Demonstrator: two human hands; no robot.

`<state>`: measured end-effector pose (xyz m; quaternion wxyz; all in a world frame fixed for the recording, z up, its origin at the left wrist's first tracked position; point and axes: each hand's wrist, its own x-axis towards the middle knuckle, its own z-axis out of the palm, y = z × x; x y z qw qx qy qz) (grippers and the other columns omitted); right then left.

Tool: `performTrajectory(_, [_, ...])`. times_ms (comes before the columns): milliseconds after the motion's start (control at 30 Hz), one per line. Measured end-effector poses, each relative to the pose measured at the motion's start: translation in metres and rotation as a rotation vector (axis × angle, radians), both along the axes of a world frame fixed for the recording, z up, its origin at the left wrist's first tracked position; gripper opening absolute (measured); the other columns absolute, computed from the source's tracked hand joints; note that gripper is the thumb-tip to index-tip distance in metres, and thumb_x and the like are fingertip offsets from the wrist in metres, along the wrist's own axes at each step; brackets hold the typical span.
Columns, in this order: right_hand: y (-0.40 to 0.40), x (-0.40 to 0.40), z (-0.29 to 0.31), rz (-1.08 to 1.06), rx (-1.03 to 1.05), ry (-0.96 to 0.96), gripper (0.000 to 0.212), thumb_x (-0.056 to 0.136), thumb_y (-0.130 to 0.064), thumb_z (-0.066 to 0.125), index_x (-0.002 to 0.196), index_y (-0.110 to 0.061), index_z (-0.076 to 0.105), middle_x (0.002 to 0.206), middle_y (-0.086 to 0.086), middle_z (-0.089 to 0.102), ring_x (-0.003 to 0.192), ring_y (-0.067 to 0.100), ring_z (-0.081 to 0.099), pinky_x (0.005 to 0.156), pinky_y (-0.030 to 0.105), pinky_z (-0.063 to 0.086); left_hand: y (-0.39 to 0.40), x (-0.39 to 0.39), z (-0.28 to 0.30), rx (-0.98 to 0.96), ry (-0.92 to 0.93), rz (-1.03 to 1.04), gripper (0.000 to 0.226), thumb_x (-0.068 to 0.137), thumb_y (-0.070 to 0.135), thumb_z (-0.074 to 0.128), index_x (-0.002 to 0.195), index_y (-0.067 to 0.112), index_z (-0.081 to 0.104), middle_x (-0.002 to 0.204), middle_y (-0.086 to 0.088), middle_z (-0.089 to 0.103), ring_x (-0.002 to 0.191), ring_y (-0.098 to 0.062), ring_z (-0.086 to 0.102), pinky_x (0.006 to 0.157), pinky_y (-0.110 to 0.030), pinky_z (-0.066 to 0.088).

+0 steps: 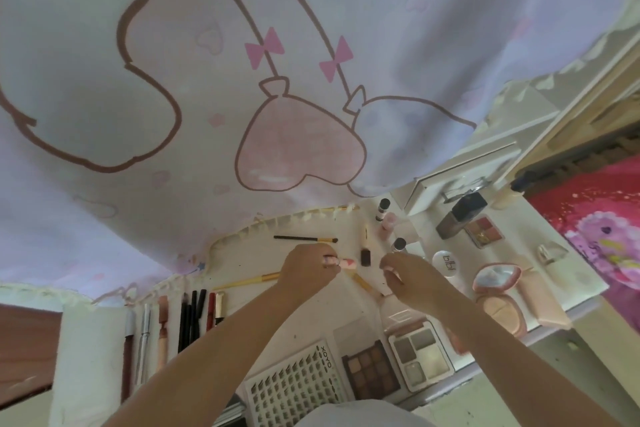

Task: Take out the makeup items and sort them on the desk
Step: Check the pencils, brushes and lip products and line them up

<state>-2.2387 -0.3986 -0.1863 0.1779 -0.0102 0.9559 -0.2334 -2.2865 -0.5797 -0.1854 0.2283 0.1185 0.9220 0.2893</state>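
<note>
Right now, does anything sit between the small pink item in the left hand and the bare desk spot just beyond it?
Nothing visible does. The left hand grips the small pink item; the bare desk follows directly, with the dark-tipped brush off to its right.

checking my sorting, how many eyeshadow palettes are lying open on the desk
3: a brown palette at the near edge, a grey-green palette right of it, and a small pink-red palette farther back right. The arms may hide others.

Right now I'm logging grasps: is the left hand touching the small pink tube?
Touching. The head view shows the left hand with its fingers curled round the pink tube, whose tip sticks out.
</note>
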Motion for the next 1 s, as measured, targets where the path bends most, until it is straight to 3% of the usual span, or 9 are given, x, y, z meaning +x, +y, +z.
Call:
performTrajectory(67, [0.017, 0.007, -0.005, -0.011, 0.091, -0.013, 0.028, 0.096, -0.017, 0.036, 0.116, -0.009, 0.053, 0.117, 0.007, 0.057, 0.109, 0.019, 0.053, 0.089, 0.021, 0.038, 0.019, -0.013, 0.002, -0.169, 0.008, -0.150, 0.032, 0.088, 0.014, 0.047, 0.057, 0.012, 0.045, 0.068, -0.009, 0.057, 0.069, -0.028, 0.053, 0.051, -0.022, 0.028])
performTrajectory(100, [0.023, 0.011, -0.009, -0.024, 0.116, -0.014, 0.027, 0.095, -0.017, 0.036, 0.115, -0.009, 0.053, 0.116, 0.007, 0.057, 0.109, 0.019, 0.052, 0.089, 0.021, 0.038, 0.030, -0.019, 0.003, -0.247, 0.036, -0.215, 0.029, 0.089, 0.015, 0.046, 0.062, 0.011, 0.050, 0.078, -0.014, 0.062, 0.079, -0.032, 0.058, 0.055, -0.025, 0.036])
performTrajectory(200, [0.040, 0.020, -0.024, -0.073, 0.159, 0.013, 0.028, 0.094, -0.016, 0.036, 0.115, -0.009, 0.053, 0.118, 0.006, 0.056, 0.110, 0.021, 0.051, 0.089, 0.025, 0.040, 0.066, -0.027, 0.002, -0.444, 0.115, -0.411, 0.025, 0.093, 0.019, 0.043, 0.103, 0.001, 0.059, 0.105, -0.015, 0.062, 0.101, -0.030, 0.058, 0.079, -0.034, 0.046])
performTrajectory(300, [0.052, 0.020, -0.037, -0.111, 0.184, 0.030, 0.028, 0.089, -0.007, 0.044, 0.114, -0.006, 0.056, 0.116, 0.007, 0.059, 0.110, 0.024, 0.054, 0.090, 0.032, 0.044, 0.098, -0.029, -0.010, -0.619, 0.088, -0.545, 0.030, 0.094, 0.021, 0.044, 0.120, 0.006, 0.050, 0.091, -0.009, 0.057, 0.089, -0.027, 0.059, 0.068, -0.030, 0.042])
performTrajectory(433, [0.067, 0.017, -0.060, -0.123, 0.125, 0.076, 0.016, 0.066, 0.001, 0.063, 0.082, -0.001, 0.064, 0.083, 0.014, 0.067, 0.083, 0.036, 0.064, 0.067, 0.045, 0.055, 0.117, -0.025, -0.026, -0.731, 0.088, -0.560, 0.033, 0.093, 0.013, 0.045, 0.122, -0.002, 0.045, 0.081, -0.004, 0.055, 0.082, -0.022, 0.059, 0.060, -0.026, 0.037])
performTrajectory(567, [0.063, 0.016, -0.057, -0.139, 0.135, 0.069, 0.029, 0.068, -0.019, 0.040, 0.075, -0.008, 0.065, 0.075, 0.007, 0.066, 0.072, 0.028, 0.066, 0.055, 0.037, 0.055, 0.122, -0.023, -0.029, -0.731, 0.112, -0.551, 0.034, 0.094, 0.012, 0.044, 0.125, 0.000, 0.043, 0.103, -0.007, 0.061, 0.102, -0.026, 0.059, 0.069, -0.026, 0.036])
performTrajectory(667, [0.060, 0.014, -0.051, -0.096, 0.143, 0.071, 0.028, 0.079, -0.014, 0.042, 0.090, -0.003, 0.065, 0.092, 0.012, 0.066, 0.090, 0.031, 0.062, 0.072, 0.040, 0.053, 0.121, -0.024, -0.029, -0.710, 0.132, -0.556, 0.036, 0.093, 0.012, 0.046, 0.128, 0.003, 0.042, 0.097, -0.006, 0.060, 0.101, -0.026, 0.060, 0.068, -0.026, 0.037])
performTrajectory(800, [0.068, 0.017, -0.058, -0.151, 0.111, 0.169, 0.034, 0.071, -0.023, 0.034, 0.063, -0.010, 0.064, 0.063, 0.004, 0.064, 0.059, 0.026, 0.064, 0.050, 0.035, 0.055, 0.116, -0.022, -0.021, -0.605, 0.153, -0.543, 0.037, 0.090, 0.008, 0.046, 0.127, 0.007, 0.042, 0.095, -0.006, 0.057, 0.097, -0.026, 0.059, 0.065, -0.028, 0.038])
performTrajectory(1000, [0.052, 0.010, -0.027, -0.091, 0.110, 0.424, 0.030, 0.073, -0.017, 0.037, 0.069, -0.007, 0.066, 0.061, 0.005, 0.064, 0.053, 0.024, 0.061, 0.047, 0.027, 0.052, 0.063, -0.023, -0.012, -0.468, 0.197, -0.421, 0.033, 0.091, 0.017, 0.047, 0.123, 0.011, 0.042, 0.117, -0.008, 0.050, 0.109, -0.024, 0.051, 0.075, -0.029, 0.041])
